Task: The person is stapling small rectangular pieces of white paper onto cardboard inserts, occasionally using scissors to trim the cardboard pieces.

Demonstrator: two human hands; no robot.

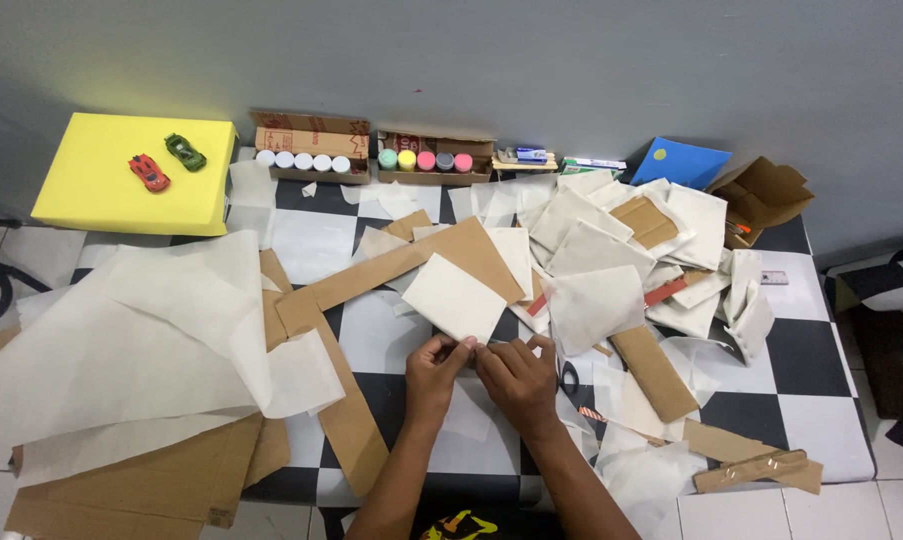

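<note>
Pinched between the fingertips of both hands: near edge of a paper-wrapped white panel (455, 297), tilted as a diamond on the checkered table (802, 355). Left hand (435, 368) closed on the panel's near corner, thumb uppermost. Right hand (518, 372) just beside it, fingertips touching the left's, closed on a small white scrap at the same edge; whether that scrap is tape or paper cannot be told.

Directly behind the panel: a brown cardboard sheet (469, 252), joined to a long cardboard strip (324, 360) running toward the near edge of the table.

Left of the hands: large loose sheets of white tissue paper (122, 345) overlapping flat cardboard (142, 485) at the near left corner.

Right of the hands: a heap of similar white-wrapped panels (612, 250), mixed with cardboard pieces; black scissors (570, 378) partly hidden just right of the right hand; crumpled brown tape (762, 468) near the right corner.

Far side, along the grey wall: yellow foam block (132, 172) at far left, carrying a red toy car (149, 172) and a green toy car (185, 152); open carton with white-capped bottles (303, 161); second carton with coloured-capped bottles (425, 160); blue folder (684, 163); open empty cardboard box (767, 200) at far right.
</note>
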